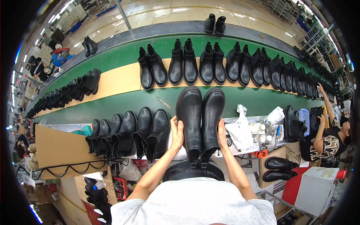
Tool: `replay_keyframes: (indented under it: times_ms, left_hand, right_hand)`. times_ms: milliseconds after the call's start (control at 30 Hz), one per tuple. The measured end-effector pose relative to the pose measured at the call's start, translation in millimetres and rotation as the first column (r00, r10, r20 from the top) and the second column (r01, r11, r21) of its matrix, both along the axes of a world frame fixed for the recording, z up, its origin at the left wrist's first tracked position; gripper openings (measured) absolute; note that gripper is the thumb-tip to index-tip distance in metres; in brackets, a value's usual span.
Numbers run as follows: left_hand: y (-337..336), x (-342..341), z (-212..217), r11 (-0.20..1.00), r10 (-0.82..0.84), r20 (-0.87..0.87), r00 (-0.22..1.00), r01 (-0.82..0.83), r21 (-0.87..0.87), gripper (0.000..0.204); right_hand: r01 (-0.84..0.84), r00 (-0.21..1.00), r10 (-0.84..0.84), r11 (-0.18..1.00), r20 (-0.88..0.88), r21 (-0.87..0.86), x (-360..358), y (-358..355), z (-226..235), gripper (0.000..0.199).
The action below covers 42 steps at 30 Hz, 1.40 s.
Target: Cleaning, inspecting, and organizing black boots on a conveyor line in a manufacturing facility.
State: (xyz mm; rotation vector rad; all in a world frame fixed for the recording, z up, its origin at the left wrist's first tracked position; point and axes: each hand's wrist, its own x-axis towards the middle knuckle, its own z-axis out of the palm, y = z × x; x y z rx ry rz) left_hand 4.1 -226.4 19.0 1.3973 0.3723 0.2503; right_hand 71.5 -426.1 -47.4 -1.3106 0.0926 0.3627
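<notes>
A pair of black ankle boots, the left boot (pixel 189 116) and the right boot (pixel 213 116), is held side by side in front of me, toes pointing away. My left hand (pixel 177 133) presses on the outer side of the left boot, thumb on top. Against the outer side of the right boot lies my right hand (pixel 222 133); the fingers of both hands are partly hidden by the boots. Just left of my left hand stand several black boots (pixel 128 131) in a row on the near ledge, toes away from me.
On the green conveyor belt (pixel 129 104), several boot pairs (pixel 182 62) line a tan cardboard strip (pixel 120 79). A white plastic bag (pixel 240 129) and bottles (pixel 257 128) lie to the right. Farther right, a co-worker (pixel 326 138) reaches toward the belt. A cardboard box (pixel 63 150) stands left.
</notes>
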Motion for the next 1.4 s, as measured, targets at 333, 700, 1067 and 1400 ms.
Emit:
replay_keyframes:
  times_ms: [333, 700, 1067, 1400]
  left_hand:
    - [43.2, -36.4, -1.1, 0.432, -0.356, 0.368, 0.859, 0.501, -0.75, 0.033]
    - [35.3, -46.8, 0.0, 0.947, -0.212, 0.185, 0.96, 0.155, 0.281, 0.04]
    - [74.3, -12.6, 54.3, 0.84, -0.54, -0.179, 0.822, 0.515, -0.169, 0.077]
    - [35.6, 9.0, 49.0, 0.432, -0.336, -0.002, 0.942, 0.152, -0.889, 0.056]
  right_hand:
    - [-0.088, 0.855, 0.46, 0.582, -0.238, 0.808, 6.6, 3.1, 63.0, 0.056]
    - [-0.003, 0.832, 0.34, 0.793, -0.439, 0.609, 0.6, 4.8, 75.3, 0.053]
    - [0.018, 0.972, 0.144, 0.745, 0.187, -0.667, 11.6, -6.2, 65.8, 0.062]
    - [0.081, 0.862, 0.184, 0.869, -0.472, 0.487, 11.2, 31.4, 93.9, 0.044]
